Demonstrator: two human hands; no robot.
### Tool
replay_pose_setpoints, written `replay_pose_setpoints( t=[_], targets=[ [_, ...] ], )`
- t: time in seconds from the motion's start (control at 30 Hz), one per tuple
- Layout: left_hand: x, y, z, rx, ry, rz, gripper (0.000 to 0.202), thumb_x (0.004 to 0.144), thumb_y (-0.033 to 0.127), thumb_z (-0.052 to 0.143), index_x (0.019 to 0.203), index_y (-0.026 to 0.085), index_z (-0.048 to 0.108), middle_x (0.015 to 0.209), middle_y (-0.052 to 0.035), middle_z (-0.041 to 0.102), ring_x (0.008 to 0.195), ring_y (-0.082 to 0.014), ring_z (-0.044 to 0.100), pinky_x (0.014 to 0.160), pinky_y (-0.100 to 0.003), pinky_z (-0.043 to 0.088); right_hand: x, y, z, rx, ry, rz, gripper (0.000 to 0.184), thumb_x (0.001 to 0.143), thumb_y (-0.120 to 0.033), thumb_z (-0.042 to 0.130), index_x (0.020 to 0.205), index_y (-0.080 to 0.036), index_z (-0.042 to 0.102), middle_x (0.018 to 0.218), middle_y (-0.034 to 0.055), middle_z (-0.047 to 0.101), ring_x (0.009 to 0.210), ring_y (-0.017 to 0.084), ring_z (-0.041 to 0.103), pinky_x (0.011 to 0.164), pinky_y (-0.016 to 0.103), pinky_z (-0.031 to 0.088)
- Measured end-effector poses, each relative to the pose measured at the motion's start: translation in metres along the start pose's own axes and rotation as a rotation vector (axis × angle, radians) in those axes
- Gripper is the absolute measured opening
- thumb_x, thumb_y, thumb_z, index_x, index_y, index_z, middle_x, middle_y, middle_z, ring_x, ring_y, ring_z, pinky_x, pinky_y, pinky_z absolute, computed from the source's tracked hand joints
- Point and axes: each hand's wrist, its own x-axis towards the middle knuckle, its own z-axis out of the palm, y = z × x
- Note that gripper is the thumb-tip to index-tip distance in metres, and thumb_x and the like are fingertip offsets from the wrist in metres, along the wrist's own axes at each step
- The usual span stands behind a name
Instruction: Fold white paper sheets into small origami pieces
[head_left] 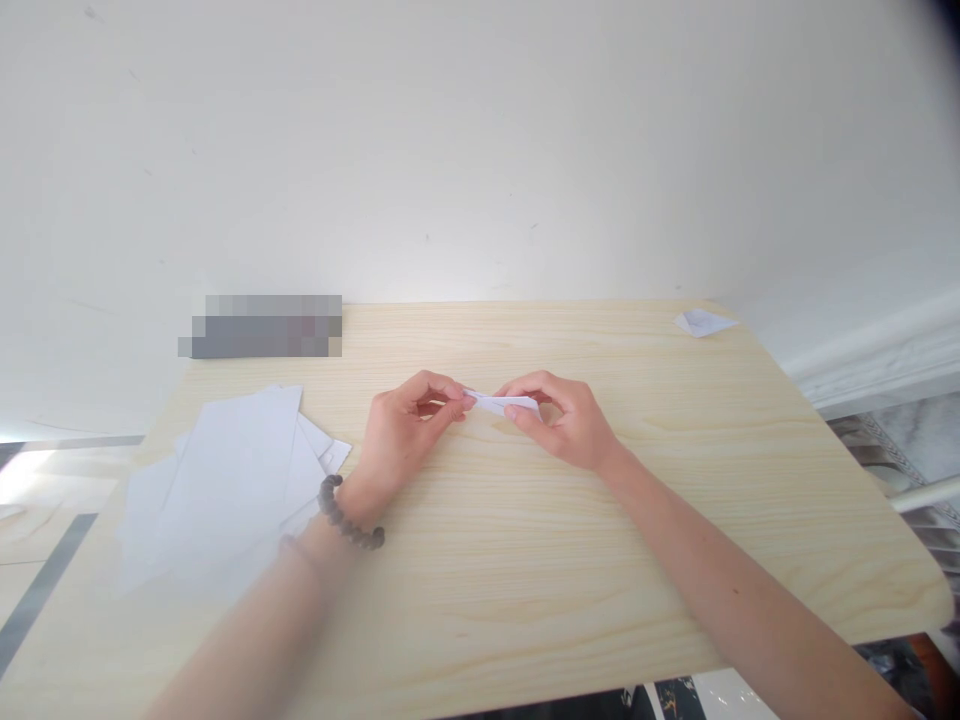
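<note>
A small piece of folded white paper (501,403) is held between my two hands, above the middle of the table. My left hand (412,420) pinches its narrow left end between thumb and fingertips. The wider right end sits in my right hand (562,412), thumb at the front and fingers behind. Part of the paper is hidden by the fingers of both hands. A dark beaded bracelet (346,515) circles my left wrist.
Loose white paper sheets (232,480) lie in an untidy pile at the table's left. At the far right corner rests another folded paper piece (703,322). A blurred-out dark object (262,335) stands at the back left, by the white wall (480,150). The wooden table (525,600) has a rounded right corner.
</note>
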Motion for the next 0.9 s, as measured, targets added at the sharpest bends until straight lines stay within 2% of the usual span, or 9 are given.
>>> replay_pose_setpoints(
  t=[0.17,0.3,0.6,0.9],
  targets=[
    [-0.0008,0.0016,0.0012,0.067,0.004,0.043,0.019,0.077,0.033,0.062,0.084,0.016,0.062,0.092,-0.0055,0.067,0.086,-0.0172,0.063,0.078,-0.030,0.052,0.0006,-0.0032,0.0007,-0.033,0.010,-0.011,0.011,0.080,-0.026,0.056,0.087,-0.020,0.060,0.087,0.0030,0.068,0.075,0.013,0.061,0.063,0.024,0.048],
    [-0.0007,0.0033,0.0020,0.123,-0.007,0.082,0.020,0.079,0.034,0.059,0.085,0.017,0.064,0.097,-0.0064,0.066,0.093,-0.0185,0.061,0.078,-0.029,0.052,0.0004,-0.0045,0.0010,-0.044,0.019,-0.014,0.010,0.080,-0.026,0.055,0.086,-0.020,0.062,0.086,0.0025,0.069,0.072,0.013,0.061,0.062,0.024,0.048],
    [-0.0011,0.0032,0.0019,0.155,0.001,0.112,0.021,0.079,0.034,0.059,0.092,0.018,0.062,0.095,-0.0050,0.066,0.085,-0.0163,0.062,0.074,-0.028,0.053,-0.0001,-0.0034,0.0007,-0.053,0.021,-0.020,0.010,0.081,-0.025,0.055,0.087,-0.020,0.062,0.088,0.0027,0.068,0.075,0.013,0.062,0.063,0.024,0.048],
    [-0.0006,0.0037,0.0002,0.227,-0.056,0.130,0.018,0.080,0.032,0.058,0.092,0.019,0.064,0.093,-0.0028,0.066,0.079,-0.0130,0.060,0.070,-0.024,0.052,0.0006,-0.0052,0.0003,-0.062,0.021,-0.029,0.008,0.080,-0.025,0.056,0.083,-0.019,0.060,0.082,0.0023,0.067,0.071,0.013,0.060,0.064,0.024,0.046]
  ],
)
